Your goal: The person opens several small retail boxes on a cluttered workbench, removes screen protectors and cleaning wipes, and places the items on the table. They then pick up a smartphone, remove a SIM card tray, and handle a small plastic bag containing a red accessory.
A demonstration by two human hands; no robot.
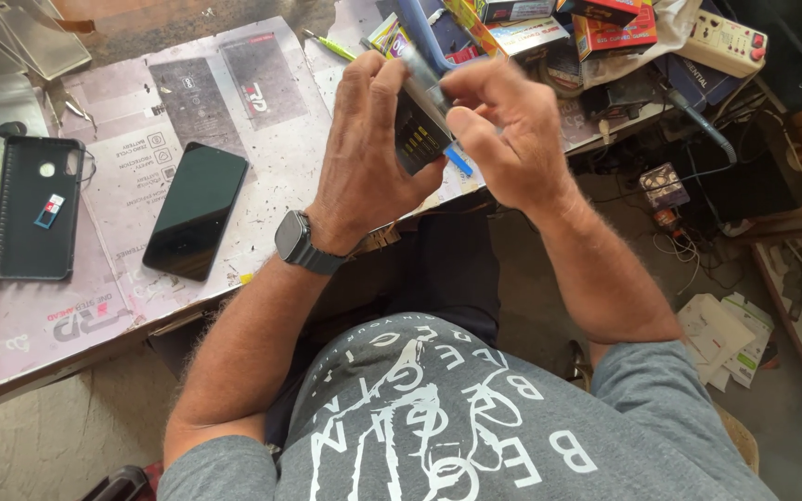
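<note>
My left hand (pixel 364 153) grips a flat dark phone battery (pixel 420 134) with yellow print, held up over the table's near edge. A dark watch (pixel 297 241) sits on that wrist. My right hand (pixel 503 130) pinches the battery's upper right edge with thumb and fingertips. A small blue strip (pixel 459 162) shows just below the battery between my hands. On the table to the left lies a black phone (pixel 195 210), screen up. Further left is a black phone case (pixel 35 206), inside up, with a small card on it.
The worktable (pixel 132 121) is covered with printed sheets. A green pen (pixel 331 44) lies at the back. Coloured boxes (pixel 605 23) and a white device (pixel 721 42) crowd the back right. Cables (pixel 698 130) and papers (pixel 726 334) are on the floor at right.
</note>
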